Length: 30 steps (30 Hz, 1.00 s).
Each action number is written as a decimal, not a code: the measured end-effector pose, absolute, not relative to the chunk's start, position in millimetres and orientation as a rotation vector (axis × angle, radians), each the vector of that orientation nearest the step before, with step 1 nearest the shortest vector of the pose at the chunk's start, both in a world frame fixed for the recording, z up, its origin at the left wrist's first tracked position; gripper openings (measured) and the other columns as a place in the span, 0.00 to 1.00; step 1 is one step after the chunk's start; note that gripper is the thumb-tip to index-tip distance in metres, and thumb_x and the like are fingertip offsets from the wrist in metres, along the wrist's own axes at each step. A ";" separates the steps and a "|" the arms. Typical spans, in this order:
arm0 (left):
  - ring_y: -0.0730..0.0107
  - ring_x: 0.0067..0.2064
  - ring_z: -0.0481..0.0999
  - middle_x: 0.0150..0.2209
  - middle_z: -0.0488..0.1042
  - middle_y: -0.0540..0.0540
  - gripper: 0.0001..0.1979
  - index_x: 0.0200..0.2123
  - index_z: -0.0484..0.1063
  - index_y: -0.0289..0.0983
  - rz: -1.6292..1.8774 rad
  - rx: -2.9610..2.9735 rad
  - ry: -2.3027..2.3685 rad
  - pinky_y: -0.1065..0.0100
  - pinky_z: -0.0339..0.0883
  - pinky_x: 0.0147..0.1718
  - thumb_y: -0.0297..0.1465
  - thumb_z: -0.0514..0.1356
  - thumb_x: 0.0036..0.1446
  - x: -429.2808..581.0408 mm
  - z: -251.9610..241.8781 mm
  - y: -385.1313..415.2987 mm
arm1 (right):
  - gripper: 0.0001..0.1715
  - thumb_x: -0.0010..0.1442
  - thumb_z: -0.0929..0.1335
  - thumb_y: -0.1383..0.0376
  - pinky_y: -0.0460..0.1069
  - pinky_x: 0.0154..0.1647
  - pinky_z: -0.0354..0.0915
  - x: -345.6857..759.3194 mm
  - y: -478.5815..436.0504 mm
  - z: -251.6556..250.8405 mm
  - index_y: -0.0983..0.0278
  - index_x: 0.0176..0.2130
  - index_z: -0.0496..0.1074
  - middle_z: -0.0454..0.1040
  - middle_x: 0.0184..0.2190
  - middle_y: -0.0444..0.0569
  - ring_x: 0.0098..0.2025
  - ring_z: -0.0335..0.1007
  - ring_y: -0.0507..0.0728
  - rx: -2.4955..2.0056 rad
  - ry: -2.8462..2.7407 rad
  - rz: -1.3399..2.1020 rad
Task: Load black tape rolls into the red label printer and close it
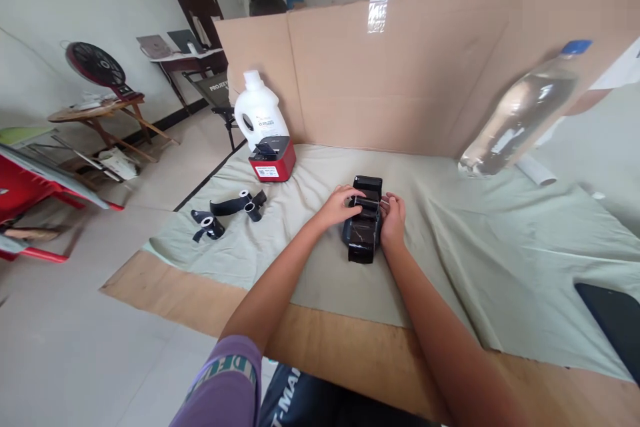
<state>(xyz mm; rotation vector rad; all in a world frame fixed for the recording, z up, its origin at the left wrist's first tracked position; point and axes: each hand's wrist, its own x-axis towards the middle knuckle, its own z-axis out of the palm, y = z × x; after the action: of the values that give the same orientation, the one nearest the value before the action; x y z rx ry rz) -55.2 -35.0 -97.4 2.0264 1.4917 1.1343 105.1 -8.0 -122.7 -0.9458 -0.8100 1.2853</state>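
Observation:
A small black printer-like device (363, 227) with its lid raised lies on the pale green cloth (500, 260) in the middle of the table. My left hand (340, 205) rests on its left side, fingers curled over a black roll in the open bay. My right hand (393, 219) grips the device's right side, fingers bent against the roll's end. To the left on the cloth lie black ribbon rolls (227, 211) with white cores, partly unwound.
A red and black device (272, 159) stands at the back left before a white jug (260, 111). A clear water bottle (520, 113) leans at the right. Cardboard walls (400, 73) close the back. A dark flat object (613, 327) lies at the right edge.

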 end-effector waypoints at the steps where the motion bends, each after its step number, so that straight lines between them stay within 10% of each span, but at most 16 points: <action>1: 0.59 0.53 0.70 0.48 0.76 0.46 0.17 0.47 0.79 0.42 1.109 2.055 1.517 0.58 0.64 0.58 0.26 0.63 0.53 -55.2 -97.5 -30.7 | 0.22 0.55 0.68 0.47 0.50 0.46 0.69 105.0 -8.0 -122.8 0.59 0.43 0.69 0.72 0.42 0.44 0.41 0.72 0.52 -0.943 -0.806 1.286; 16: 0.63 0.43 0.74 0.41 0.72 0.47 0.16 0.45 0.76 0.40 1.085 2.087 1.562 0.64 0.70 0.44 0.26 0.63 0.50 -53.2 -87.0 -32.7 | 0.22 0.57 0.67 0.48 0.50 0.47 0.68 104.3 -8.4 -125.3 0.58 0.44 0.68 0.71 0.42 0.44 0.42 0.70 0.53 -0.956 -0.813 1.286; 30: 0.59 0.49 0.74 0.44 0.70 0.46 0.15 0.42 0.79 0.41 0.853 2.099 1.697 0.59 0.68 0.53 0.27 0.65 0.50 -46.4 -80.5 -36.9 | 0.22 0.57 0.67 0.48 0.51 0.45 0.67 105.0 -8.3 -126.1 0.59 0.44 0.68 0.72 0.41 0.45 0.42 0.71 0.55 -0.939 -0.839 1.285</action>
<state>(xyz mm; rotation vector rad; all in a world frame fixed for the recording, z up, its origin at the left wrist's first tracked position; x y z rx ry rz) -46.4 -36.9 -80.5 2.0986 1.6966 0.8526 105.0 -8.3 -126.1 -0.9385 -0.8391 1.2852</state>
